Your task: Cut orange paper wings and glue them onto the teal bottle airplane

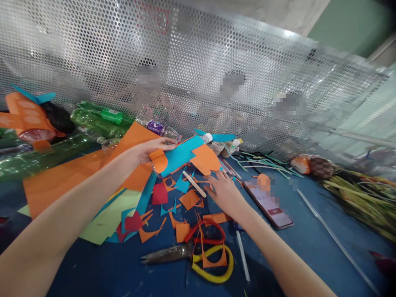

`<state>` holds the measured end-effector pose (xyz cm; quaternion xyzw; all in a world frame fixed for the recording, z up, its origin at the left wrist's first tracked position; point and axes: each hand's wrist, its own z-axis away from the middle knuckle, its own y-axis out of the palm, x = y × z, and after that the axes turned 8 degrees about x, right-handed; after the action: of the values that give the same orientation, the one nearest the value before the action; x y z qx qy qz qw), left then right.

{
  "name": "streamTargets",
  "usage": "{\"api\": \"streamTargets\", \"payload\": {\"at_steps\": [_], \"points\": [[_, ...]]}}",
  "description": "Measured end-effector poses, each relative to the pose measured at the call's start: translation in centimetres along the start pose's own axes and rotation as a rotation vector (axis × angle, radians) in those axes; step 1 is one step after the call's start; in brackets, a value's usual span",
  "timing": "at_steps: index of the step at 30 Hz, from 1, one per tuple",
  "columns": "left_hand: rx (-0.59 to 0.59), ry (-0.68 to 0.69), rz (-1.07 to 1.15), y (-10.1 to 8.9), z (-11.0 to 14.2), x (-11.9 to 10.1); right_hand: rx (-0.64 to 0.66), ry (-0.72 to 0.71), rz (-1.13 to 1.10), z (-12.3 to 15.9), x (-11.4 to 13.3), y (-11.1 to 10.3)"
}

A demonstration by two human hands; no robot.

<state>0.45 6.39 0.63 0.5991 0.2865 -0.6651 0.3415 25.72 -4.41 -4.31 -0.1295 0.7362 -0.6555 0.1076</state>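
Note:
My left hand [147, 150] is raised over the table and pinches a paper piece [182, 156] of teal and orange card, with an orange tab curled under my thumb. My right hand [225, 190] hovers low over the blue table [309, 243] with fingers spread, holding nothing. Its fingertips are close to a pale wooden stick [194, 184] lying among orange, teal and red paper scraps [173, 204]. Scissors [192, 252] with red and yellow handles lie nearer to me, closed.
A phone [268, 203] lies right of my right hand. Large orange card sheets [71, 173] and green plastic bottles [99, 119] fill the left. A perforated metal screen [198, 70] backs the table. Green stalks [361, 198] and a thin rod [334, 239] lie at the right.

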Motion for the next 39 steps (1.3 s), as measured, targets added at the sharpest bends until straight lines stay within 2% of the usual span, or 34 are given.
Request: {"api": "streamTargets", "payload": {"at_steps": [4, 9, 15, 19, 21, 24, 29, 30, 31, 34, 37, 39], "points": [[0.018, -0.023, 0.004, 0.2, -0.1, 0.1, 0.172, -0.178, -0.233, 1.4, 3.5, -0.8], [0.029, -0.038, 0.012, 0.2, -0.1, 0.2, 0.319, -0.152, -0.198, 2.7, 6.7, -0.9], [0.054, -0.016, -0.004, 0.6, 0.2, -0.1, 0.407, -0.146, -0.310, 2.3, 6.1, -1.3], [0.022, -0.050, -0.019, 1.3, 0.9, -0.9, 0.451, -0.225, -0.462, 1.9, 5.2, -1.5], [0.010, -0.056, -0.022, 1.6, 1.3, -1.2, 0.407, -0.208, -0.524, 1.7, 4.6, -1.8], [0.021, -0.054, -0.016, 1.6, 1.3, -1.4, 0.249, -0.119, -0.518, 1.0, 3.0, -2.2], [0.044, -0.027, 0.007, 0.5, 0.2, -0.3, -0.102, 0.158, -0.295, -0.7, -1.3, -2.1], [0.050, -0.020, 0.013, 0.3, 0.0, 0.0, -0.157, 0.200, -0.242, -0.9, -2.1, -2.0], [0.056, -0.017, 0.016, 0.1, -0.2, 0.2, -0.153, 0.217, -0.189, -1.0, -2.8, -1.9], [0.064, -0.036, 0.014, -0.2, -0.6, 0.6, 0.066, 0.184, -0.100, -0.4, -3.4, -2.3], [0.046, -0.018, -0.018, 0.0, -0.4, 0.6, 0.275, 0.106, -0.132, 1.3, -2.2, -4.1], [0.014, 0.027, -0.050, 0.2, -0.1, 0.5, 0.451, -0.108, -0.218, 2.4, -0.7, -5.2]]}}
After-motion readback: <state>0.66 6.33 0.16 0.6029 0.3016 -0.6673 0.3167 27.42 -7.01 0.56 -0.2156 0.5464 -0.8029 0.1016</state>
